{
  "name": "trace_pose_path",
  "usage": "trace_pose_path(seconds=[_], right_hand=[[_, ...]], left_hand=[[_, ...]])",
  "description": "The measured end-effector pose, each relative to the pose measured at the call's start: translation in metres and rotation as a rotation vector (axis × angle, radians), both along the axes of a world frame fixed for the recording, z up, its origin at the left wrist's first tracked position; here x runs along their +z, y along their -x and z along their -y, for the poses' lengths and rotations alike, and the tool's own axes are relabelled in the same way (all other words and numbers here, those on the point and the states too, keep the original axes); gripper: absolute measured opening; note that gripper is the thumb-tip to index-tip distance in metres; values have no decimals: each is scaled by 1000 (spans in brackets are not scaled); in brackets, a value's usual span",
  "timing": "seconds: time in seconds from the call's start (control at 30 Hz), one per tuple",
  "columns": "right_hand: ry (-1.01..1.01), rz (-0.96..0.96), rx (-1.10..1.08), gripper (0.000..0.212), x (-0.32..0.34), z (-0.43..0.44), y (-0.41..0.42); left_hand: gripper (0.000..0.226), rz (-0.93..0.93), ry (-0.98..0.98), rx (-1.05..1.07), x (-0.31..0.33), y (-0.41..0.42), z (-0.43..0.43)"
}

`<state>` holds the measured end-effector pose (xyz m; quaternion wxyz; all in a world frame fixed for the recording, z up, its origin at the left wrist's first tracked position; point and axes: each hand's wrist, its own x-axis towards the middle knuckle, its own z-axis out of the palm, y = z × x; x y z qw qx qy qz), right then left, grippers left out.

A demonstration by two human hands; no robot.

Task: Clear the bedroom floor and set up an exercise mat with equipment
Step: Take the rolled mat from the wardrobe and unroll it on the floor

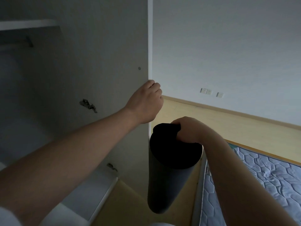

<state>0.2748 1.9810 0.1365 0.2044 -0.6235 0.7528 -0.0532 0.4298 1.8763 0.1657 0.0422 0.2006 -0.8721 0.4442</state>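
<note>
Dim bedroom corner, seen from head height looking down. Left hand (145, 103) raised at centre, fingers curled round the front edge of a tall white wardrobe panel (97, 62), gripping it. Right hand (187, 130) lower and to the right, fingers closed on the top rim of a black rolled foam exercise mat (171, 160), holding the roll nearly upright with a slight tilt. Lower end of the roll close to the pale wooden floor (130, 201); cannot tell whether touching.

Roll standing in a narrow gap: wardrobe panel's edge just beside it on the left, blue-grey quilted mattress (260, 176) just beside it on the right. Two small metal hinge plates (88, 106) on the panel's inner face, one near the left forearm, one lower. White shelf (27, 24) high inside the wardrobe at far left. Light wooden board (228, 121) along the grey-white wall behind the mattress, with three white wall sockets (210, 92) above it.
</note>
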Motion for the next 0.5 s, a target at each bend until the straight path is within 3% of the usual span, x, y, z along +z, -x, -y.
trace_pose_path(seconds=[0.13, 0.33, 0.4, 0.5], right_hand=[[-9, -2, 69, 39, -1, 0, -9], [-25, -21, 183, 46, -6, 6, -42], [-46, -33, 226, 46, -9, 10, -59], [-43, -40, 255, 47, -16, 17, -80]], left_hand=[[28, 45, -40, 164, -6, -27, -21], [19, 7, -129, 591, -2, -49, -50], [32, 146, -11, 827, -6, -68, -57], [60, 315, 3, 964, -11, -84, -68]])
